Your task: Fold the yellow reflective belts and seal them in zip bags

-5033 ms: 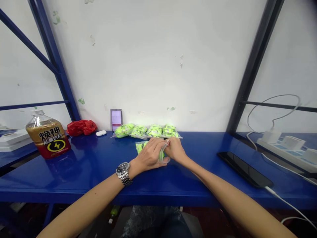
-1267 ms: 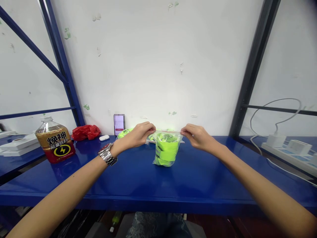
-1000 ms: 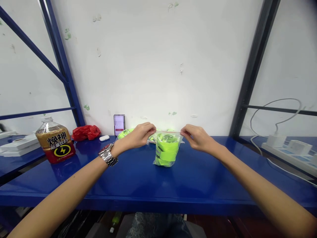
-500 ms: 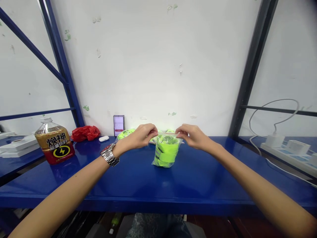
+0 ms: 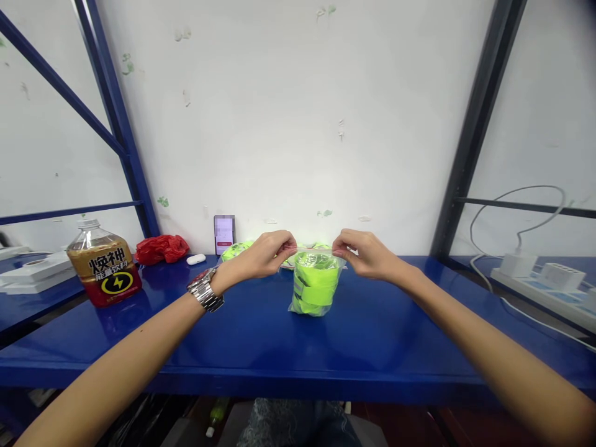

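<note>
Closer together than a second ago, your left hand (image 5: 270, 254) and right hand (image 5: 367, 253) pinch the clear bag (image 5: 315, 287) by its top edge — probably to keep it taut — upright between them, above the blue table (image 5: 223, 338).

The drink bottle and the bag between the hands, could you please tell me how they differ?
The bottle has a white cap and printed label, while the bag is clear plastic around a yellow-green bundle. The bottle stands untouched on the table, while the bag is pinched at its top by the left hand and right hand. Both are upright and let their contents show.
</note>
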Available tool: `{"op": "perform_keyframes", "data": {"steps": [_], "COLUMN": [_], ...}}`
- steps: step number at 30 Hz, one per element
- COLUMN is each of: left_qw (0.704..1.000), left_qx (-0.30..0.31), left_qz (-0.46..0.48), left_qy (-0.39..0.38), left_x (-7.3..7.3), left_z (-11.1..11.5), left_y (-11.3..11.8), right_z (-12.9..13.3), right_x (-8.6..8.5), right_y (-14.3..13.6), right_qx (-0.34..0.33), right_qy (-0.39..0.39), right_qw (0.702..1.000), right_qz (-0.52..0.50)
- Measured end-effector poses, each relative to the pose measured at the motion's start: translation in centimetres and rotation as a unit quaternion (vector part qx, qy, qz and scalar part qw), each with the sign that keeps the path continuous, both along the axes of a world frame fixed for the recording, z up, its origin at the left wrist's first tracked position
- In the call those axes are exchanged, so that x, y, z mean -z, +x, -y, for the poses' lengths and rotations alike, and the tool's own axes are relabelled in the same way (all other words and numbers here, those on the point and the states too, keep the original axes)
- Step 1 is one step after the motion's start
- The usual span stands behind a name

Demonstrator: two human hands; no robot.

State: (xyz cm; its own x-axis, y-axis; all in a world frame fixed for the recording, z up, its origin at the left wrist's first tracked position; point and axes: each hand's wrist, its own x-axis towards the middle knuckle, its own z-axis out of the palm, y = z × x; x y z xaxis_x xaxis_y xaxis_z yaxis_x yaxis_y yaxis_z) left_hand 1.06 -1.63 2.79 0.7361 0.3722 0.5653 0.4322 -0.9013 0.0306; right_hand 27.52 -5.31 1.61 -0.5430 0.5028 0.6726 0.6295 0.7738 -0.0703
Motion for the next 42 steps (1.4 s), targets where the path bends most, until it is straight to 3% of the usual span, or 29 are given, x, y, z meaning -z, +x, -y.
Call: {"op": "perform_keyframes", "data": {"steps": [22,33,42], "left_qw": [0.999,0.999,0.998], "left_qx": [0.027,0.000,-0.010], "left_qz": [-0.006,-0.048,-0.057], "left_qy": [-0.031,0.011,0.014], "left_x": [-0.4,-0.1,0.1], "left_z": [0.0,0.2,0.5], "left_y": [1.2,0.5,0.8], "right_z": [0.1,-0.4,-0.7], "right_x": [-0.2,0.2,0.4], "right_y": [-1.0,-1.7,-2.0], "right_qx": [-0.003,-0.035,-0.028], "right_qy": [-0.057,-0.004,-0.024], "right_qw": [0.998,0.999,0.999], "right_qz": [0.000,-0.008,-0.029]}}
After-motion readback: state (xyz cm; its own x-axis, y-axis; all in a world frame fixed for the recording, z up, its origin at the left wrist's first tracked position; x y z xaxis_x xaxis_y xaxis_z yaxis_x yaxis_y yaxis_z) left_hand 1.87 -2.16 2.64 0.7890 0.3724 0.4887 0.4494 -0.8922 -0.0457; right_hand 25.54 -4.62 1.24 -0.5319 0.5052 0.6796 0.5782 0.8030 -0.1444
